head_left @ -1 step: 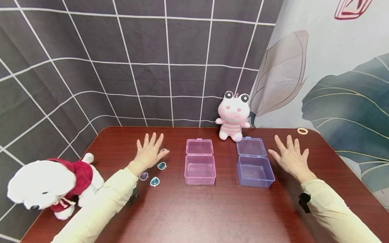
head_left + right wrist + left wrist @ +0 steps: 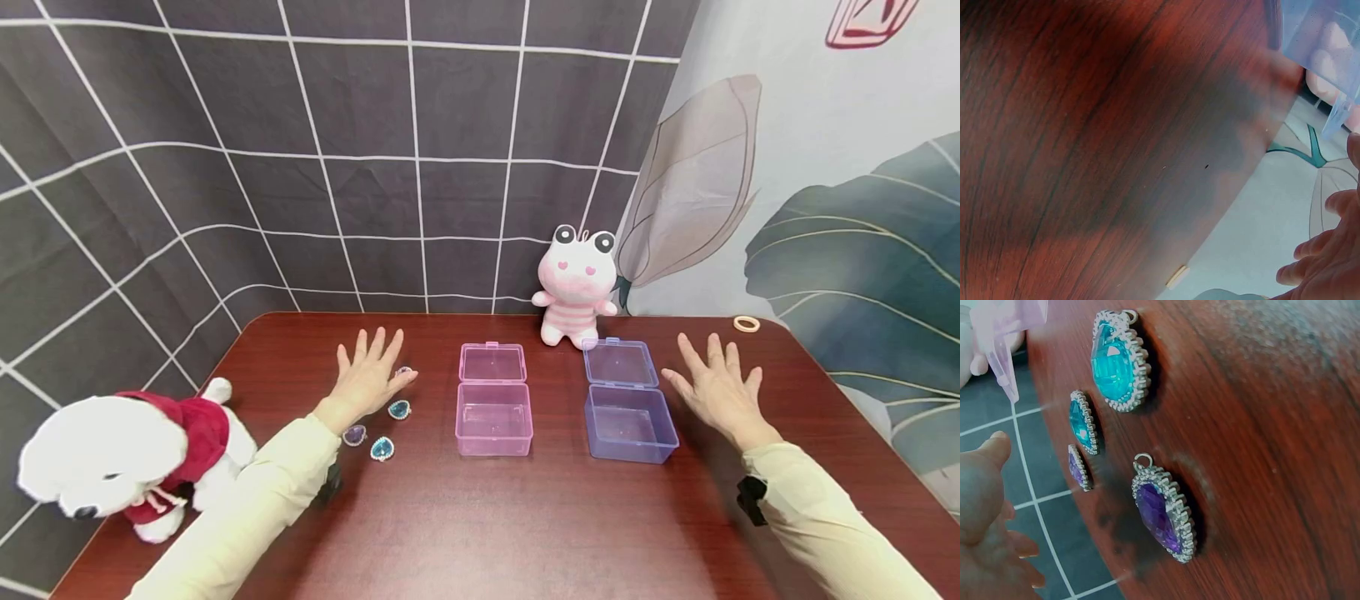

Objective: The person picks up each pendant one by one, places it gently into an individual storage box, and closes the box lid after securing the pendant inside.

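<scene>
My left hand [image 2: 363, 379], fingers spread, is over the left of the table beside jewelled drop pendants with silvery beaded rims. Two are teal: the nearer pendant [image 2: 382, 449] and another pendant [image 2: 400, 409]. Of the purple pair, one pendant [image 2: 355, 435] lies by the wrist; the other pendant [image 2: 1079, 468] is partly covered by the thumb in the head view. Nothing is held. A pink clear box [image 2: 495, 446] with its lid raised stands right of the pendants. Beside a similar blue-violet box [image 2: 633, 451], lid also raised, my right hand [image 2: 723, 393] spreads its fingers, holding nothing.
A white plush dog [image 2: 105, 454] in red sits at the table's left edge. Behind the boxes is a pink-and-white plush frog [image 2: 576, 287]. A pale ring [image 2: 746, 324] lies at the far right corner. Dark grid cloth [image 2: 360, 200] hangs along the back.
</scene>
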`<state>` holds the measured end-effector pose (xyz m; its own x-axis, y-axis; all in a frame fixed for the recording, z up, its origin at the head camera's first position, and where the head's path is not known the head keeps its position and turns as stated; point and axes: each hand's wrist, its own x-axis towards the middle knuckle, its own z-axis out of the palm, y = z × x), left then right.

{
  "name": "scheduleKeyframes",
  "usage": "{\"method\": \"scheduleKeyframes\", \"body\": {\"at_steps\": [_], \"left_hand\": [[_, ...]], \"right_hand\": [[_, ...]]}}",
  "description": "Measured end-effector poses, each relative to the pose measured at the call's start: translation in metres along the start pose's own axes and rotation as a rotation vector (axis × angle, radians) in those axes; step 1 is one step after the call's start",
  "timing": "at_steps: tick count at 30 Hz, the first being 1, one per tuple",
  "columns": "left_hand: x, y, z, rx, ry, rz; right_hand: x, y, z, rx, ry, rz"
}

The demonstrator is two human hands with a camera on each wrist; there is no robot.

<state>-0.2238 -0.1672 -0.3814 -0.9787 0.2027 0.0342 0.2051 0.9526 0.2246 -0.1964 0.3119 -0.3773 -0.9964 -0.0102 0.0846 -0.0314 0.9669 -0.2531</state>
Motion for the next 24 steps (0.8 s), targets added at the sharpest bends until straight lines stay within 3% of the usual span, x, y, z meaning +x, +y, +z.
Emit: {"method": "scheduleKeyframes", "body": {"at_steps": [15, 19, 24], "left_hand": [[-0.004, -0.008, -0.003, -0.053, 0.013, 0.008], [-0.011, -0.012, -0.007, -0.076, 0.031, 0.009], [-0.024, -0.017, -0.013, -0.128, 0.042, 0.005]], "right_hand": [[-0.007, 0.002, -0.007, 0.079, -0.022, 0.001], [-0.013, 0.002, -0.008, 0.163, -0.011, -0.058], [-0.021, 0.000, -0.009, 0.262, 0.066, -0.193]]}}
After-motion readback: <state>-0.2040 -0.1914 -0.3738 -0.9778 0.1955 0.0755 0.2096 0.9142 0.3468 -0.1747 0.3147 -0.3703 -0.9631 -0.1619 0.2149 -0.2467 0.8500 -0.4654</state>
